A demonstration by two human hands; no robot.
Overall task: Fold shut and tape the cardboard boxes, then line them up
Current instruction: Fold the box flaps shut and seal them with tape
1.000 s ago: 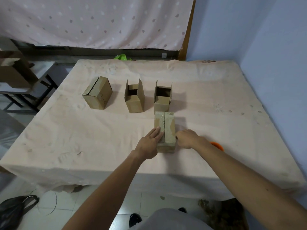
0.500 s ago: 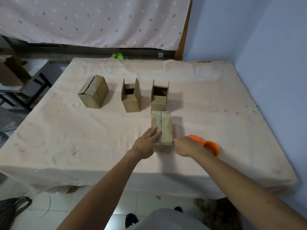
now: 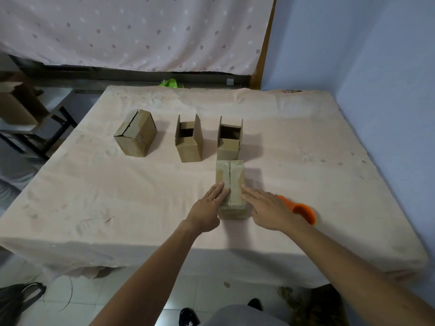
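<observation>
Head view looks down on a wide table draped in a pale peach cloth. A spotted pink curtain hangs along the wall far behind the taped box.

The taped box lies on the cloth near the front edge, right of the middle. Its flaps are folded down, and a pale, shiny strip runs along the centre seam of its top.

Directly behind the taped box, touching it or nearly so, stands an open box with its side flaps upright. Behind the taped box and to its left stands a second open box, flaps also raised. Further left of the taped box sits a folded box, turned at an angle, its top flaps down with a dark gap along the seam.

The left hand lies flat on the near left part of the taped box's top, fingers straight and together, gripping nothing. The right hand is flat too, fingers straight. Its fingertips reach the taped box's right top edge, though I cannot tell whether they press on it.

An orange tape dispenser lies on the cloth just right of the taped box, partly hidden behind the right hand. A small bright green scrap shows far behind the taped box, at the table's back edge.
</observation>
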